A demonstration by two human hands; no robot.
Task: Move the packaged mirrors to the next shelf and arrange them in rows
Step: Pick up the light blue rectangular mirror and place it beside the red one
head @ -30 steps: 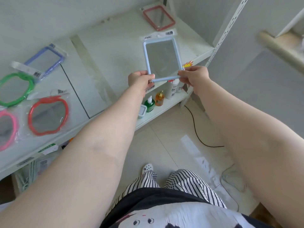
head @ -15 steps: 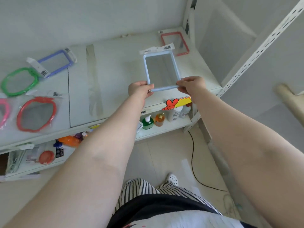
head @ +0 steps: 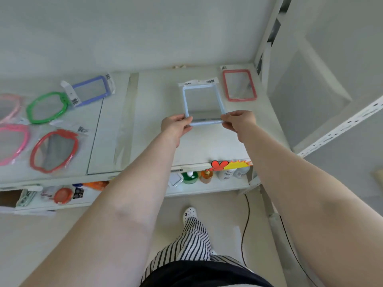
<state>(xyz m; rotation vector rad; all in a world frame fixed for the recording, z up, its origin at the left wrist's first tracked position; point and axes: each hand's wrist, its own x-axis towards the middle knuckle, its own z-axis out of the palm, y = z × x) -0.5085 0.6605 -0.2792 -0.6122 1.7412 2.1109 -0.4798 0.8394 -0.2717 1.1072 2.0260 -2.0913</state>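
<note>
Two hands pinch the near edge of a light-blue framed packaged mirror (head: 203, 104): the left hand (head: 176, 126) at its near-left corner, the right hand (head: 238, 121) at its near-right corner. It sits over the right part of the white shelf (head: 157, 125), just left of a red rectangular mirror (head: 239, 84). Round green (head: 47, 107), red (head: 54, 151) and pink (head: 12, 143) mirrors lie far left.
</note>
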